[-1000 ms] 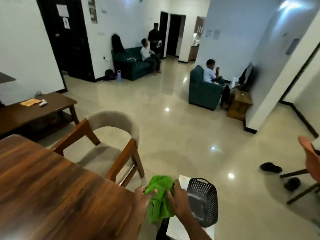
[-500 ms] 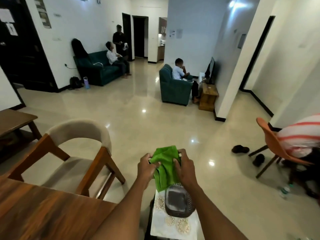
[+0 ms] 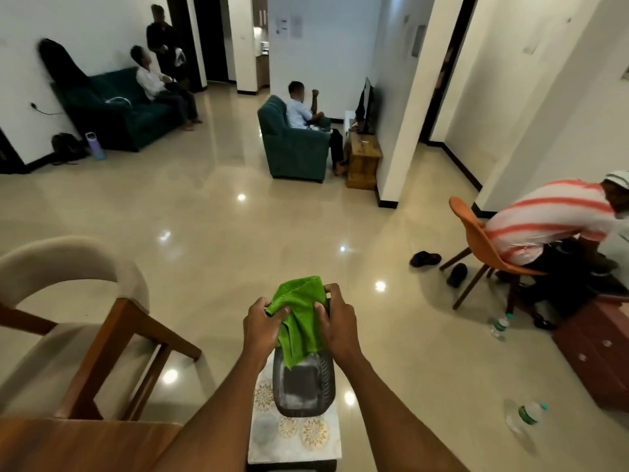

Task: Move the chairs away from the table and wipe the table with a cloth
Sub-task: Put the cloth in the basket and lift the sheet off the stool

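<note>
A green cloth [image 3: 301, 311] hangs bunched between both my hands in the lower middle of the view. My left hand [image 3: 262, 327] grips its left edge and my right hand [image 3: 337, 327] grips its right side, above a dark plastic basket [image 3: 304, 383]. A wooden chair with a beige padded back and seat [image 3: 68, 301] stands at the left, pulled back from the brown wooden table [image 3: 78, 444], whose corner shows at the bottom left.
The basket sits on a small patterned stool [image 3: 296, 434]. A person in a striped shirt sits on an orange chair [image 3: 483, 247] at the right, with shoes [image 3: 425, 258] and water bottles [image 3: 527, 415] on the floor. Green sofas with people stand further back.
The view has swung to the right, so less of the table shows. Both hands have raised the cloth higher above the basket and keep holding it.
</note>
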`<state>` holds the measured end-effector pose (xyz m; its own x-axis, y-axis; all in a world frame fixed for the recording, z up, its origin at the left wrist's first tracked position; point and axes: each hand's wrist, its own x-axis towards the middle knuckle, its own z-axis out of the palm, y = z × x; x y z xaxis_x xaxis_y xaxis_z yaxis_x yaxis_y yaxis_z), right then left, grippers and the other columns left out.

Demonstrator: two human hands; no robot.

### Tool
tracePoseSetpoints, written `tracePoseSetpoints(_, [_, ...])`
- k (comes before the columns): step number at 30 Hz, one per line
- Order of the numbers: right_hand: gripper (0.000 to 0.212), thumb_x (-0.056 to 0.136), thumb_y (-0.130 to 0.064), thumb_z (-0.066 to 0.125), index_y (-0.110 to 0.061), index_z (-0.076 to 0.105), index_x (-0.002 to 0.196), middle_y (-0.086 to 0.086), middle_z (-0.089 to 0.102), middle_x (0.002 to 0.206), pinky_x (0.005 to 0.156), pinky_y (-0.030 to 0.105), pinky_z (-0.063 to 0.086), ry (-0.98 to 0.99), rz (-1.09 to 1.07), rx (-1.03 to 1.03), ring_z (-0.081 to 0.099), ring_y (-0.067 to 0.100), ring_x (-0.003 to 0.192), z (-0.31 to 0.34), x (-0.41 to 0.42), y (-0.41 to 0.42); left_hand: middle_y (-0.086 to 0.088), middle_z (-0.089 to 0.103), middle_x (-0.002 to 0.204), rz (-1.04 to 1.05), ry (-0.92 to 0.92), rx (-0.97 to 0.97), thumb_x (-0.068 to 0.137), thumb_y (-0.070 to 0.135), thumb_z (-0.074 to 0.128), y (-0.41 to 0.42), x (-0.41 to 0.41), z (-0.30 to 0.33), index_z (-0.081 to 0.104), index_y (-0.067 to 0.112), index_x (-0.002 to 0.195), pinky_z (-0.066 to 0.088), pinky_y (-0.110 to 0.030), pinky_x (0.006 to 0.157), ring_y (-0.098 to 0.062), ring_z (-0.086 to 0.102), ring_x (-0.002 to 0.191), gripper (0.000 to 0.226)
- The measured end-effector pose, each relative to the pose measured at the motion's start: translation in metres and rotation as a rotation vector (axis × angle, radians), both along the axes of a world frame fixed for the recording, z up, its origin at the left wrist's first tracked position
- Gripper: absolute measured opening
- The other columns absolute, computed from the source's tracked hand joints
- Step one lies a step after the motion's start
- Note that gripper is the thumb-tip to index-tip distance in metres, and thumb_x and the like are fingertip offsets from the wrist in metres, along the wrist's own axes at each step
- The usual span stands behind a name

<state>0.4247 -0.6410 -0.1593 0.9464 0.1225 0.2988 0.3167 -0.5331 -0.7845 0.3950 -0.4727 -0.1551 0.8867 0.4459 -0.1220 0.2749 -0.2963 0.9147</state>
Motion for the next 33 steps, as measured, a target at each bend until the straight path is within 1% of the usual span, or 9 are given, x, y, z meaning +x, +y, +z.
tracePoseSetpoints(5, [0.020, 0.109, -0.024, 0.055, -0.014, 0.055, 0.127, -0.002, 0.073, 0.085, 0.062, 0.029, 0.042, 0.033, -0.001, 0.006, 0.067, 0.017, 0.071, -0.024, 0.005, -0.003, -0.005, 0.058, 0.071, 0.004, 0.061, 0.029, 0.096, 0.036, 0.075, -0.003, 0.006, -0.022, 0.053, 0.014, 0.080, 0.034, -0.035, 0.055, -0.027, 0.056, 0.069, 0.035])
tracePoseSetpoints(9, [0.025, 0.109, -0.027, 0.054, -0.013, 0.059, 0.129, 0.003, 0.076, 0.092, 0.067, 0.035, 0.048, 0.090, -0.017, -0.012, 0.071, 0.026, 0.081, -0.052, 0.006, 0.005, -0.002, 0.056, 0.066, -0.001, 0.118, 0.026, 0.095, 0.040, 0.076, 0.007, 0.011, -0.047, 0.052, 0.019, 0.072, 0.033, -0.036, 0.059, -0.027, 0.055, 0.069, 0.040])
tracePoseSetpoints(12, [0.033, 0.106, -0.032, 0.050, -0.009, 0.062, 0.127, 0.008, 0.075, 0.092, 0.066, 0.034, 0.045, 0.108, -0.049, -0.053, 0.071, 0.030, 0.081, -0.070, 0.005, 0.010, 0.000, 0.058, 0.062, -0.019, 0.158, -0.023, 0.092, 0.043, 0.080, 0.013, 0.014, -0.067, 0.059, 0.012, 0.072, 0.035, -0.035, 0.059, -0.023, 0.055, 0.064, 0.043])
tracePoseSetpoints(15, [0.028, 0.108, -0.025, 0.054, -0.008, 0.063, 0.128, 0.010, 0.075, 0.097, 0.067, 0.030, 0.039, 0.171, -0.077, -0.093, 0.070, 0.033, 0.083, -0.090, 0.002, 0.012, -0.007, 0.061, 0.063, -0.024, 0.201, -0.101, 0.085, 0.048, 0.083, 0.020, 0.017, -0.093, 0.065, 0.000, 0.077, 0.039, -0.036, 0.059, -0.023, 0.056, 0.061, 0.052])
tracePoseSetpoints(18, [0.031, 0.108, -0.026, 0.055, -0.010, 0.062, 0.134, 0.008, 0.076, 0.098, 0.068, 0.028, 0.039, 0.260, -0.095, -0.112, 0.071, 0.031, 0.084, -0.111, -0.010, 0.013, -0.015, 0.067, 0.071, -0.034, 0.289, -0.142, 0.088, 0.033, 0.084, 0.023, 0.010, -0.128, 0.067, -0.001, 0.083, 0.044, -0.030, 0.054, -0.027, 0.063, 0.064, 0.038])
tracePoseSetpoints(21, [0.031, 0.108, -0.020, 0.058, -0.010, 0.063, 0.137, 0.008, 0.078, 0.103, 0.070, 0.028, 0.041, 0.355, -0.114, -0.134, 0.072, 0.030, 0.088, -0.138, -0.027, 0.014, -0.009, 0.070, 0.081, -0.086, 0.384, -0.187, 0.090, 0.014, 0.082, 0.024, -0.001, -0.152, 0.067, 0.004, 0.095, 0.050, -0.027, 0.057, -0.023, 0.068, 0.071, 0.019])
tracePoseSetpoints(25, [0.032, 0.107, -0.022, 0.058, -0.013, 0.061, 0.137, 0.012, 0.077, 0.103, 0.071, 0.034, 0.042, 0.520, -0.120, -0.217, 0.071, 0.039, 0.091, -0.180, -0.044, 0.011, -0.015, 0.065, 0.083, -0.155, 0.431, -0.194, 0.086, -0.009, 0.075, 0.026, -0.013, -0.181, 0.065, 0.000, 0.107, 0.051, -0.028, 0.059, -0.023, 0.059, 0.070, 0.025])
tracePoseSetpoints(29, [0.035, 0.108, -0.023, 0.055, -0.015, 0.058, 0.141, 0.010, 0.075, 0.107, 0.077, 0.037, 0.047, 0.602, -0.051, -0.258, 0.070, 0.036, 0.094, -0.212, -0.034, 0.014, -0.001, 0.055, 0.067, -0.181, 0.470, -0.067, 0.085, -0.002, 0.070, 0.031, -0.009, -0.216, 0.060, 0.023, 0.097, 0.046, -0.036, 0.059, -0.017, 0.049, 0.056, 0.030])
tracePoseSetpoints(33, [0.039, 0.105, -0.018, 0.059, -0.010, 0.057, 0.143, 0.018, 0.074, 0.112, 0.078, 0.039, 0.044, 0.604, 0.009, -0.369, 0.068, 0.042, 0.098, -0.240, 0.026, 0.011, -0.001, 0.058, 0.069, -0.223, 0.478, -0.001, 0.087, 0.005, 0.067, 0.035, 0.046, -0.239, 0.058, 0.024, 0.092, 0.045, -0.036, 0.062, -0.025, 0.056, 0.063, 0.022])
